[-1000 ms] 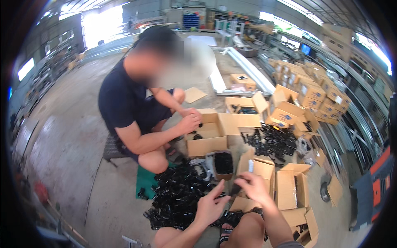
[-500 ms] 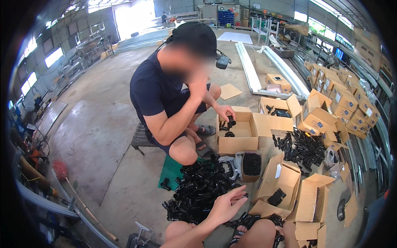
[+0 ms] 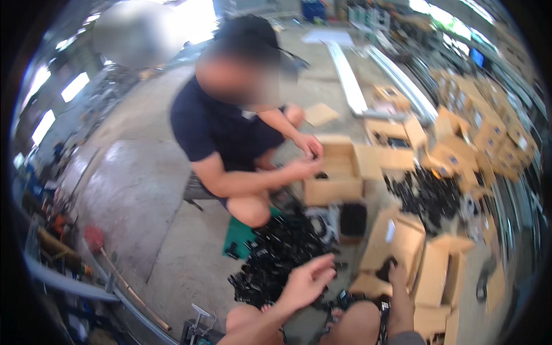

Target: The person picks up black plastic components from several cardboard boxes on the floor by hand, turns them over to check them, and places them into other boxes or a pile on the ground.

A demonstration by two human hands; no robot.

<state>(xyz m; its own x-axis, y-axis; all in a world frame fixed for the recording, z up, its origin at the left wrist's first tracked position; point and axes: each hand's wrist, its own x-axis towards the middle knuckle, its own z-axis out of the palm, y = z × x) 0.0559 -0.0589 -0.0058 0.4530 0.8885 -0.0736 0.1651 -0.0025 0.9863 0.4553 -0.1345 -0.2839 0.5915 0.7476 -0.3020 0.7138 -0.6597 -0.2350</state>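
Note:
My left hand (image 3: 309, 280) hovers over the near edge of a pile of black plastic fittings (image 3: 282, 244), fingers stretched out and nothing in them. My right hand (image 3: 397, 273) reaches over an open cardboard box (image 3: 398, 234) on the right. Against its fingers is a dark fitting (image 3: 384, 270); blur hides whether the hand grips it or it lies in the box. More black fittings (image 3: 345, 299) lie between my knees. Across the pile, a seated co-worker holds a small dark piece in both hands (image 3: 307, 161) beside another open box (image 3: 332, 190).
A box of small black parts (image 3: 352, 221) stands beside the pile. Another heap of black fittings (image 3: 428, 195) lies to the right, near stacked cartons (image 3: 489, 123). An open carton (image 3: 440, 270) stands close on my right. A broom (image 3: 126, 284) lies at left.
My right hand has moved up from the fittings near my knee to the box. The co-worker's raised hand has come down to meet the other. My left hand stays nearly in place.

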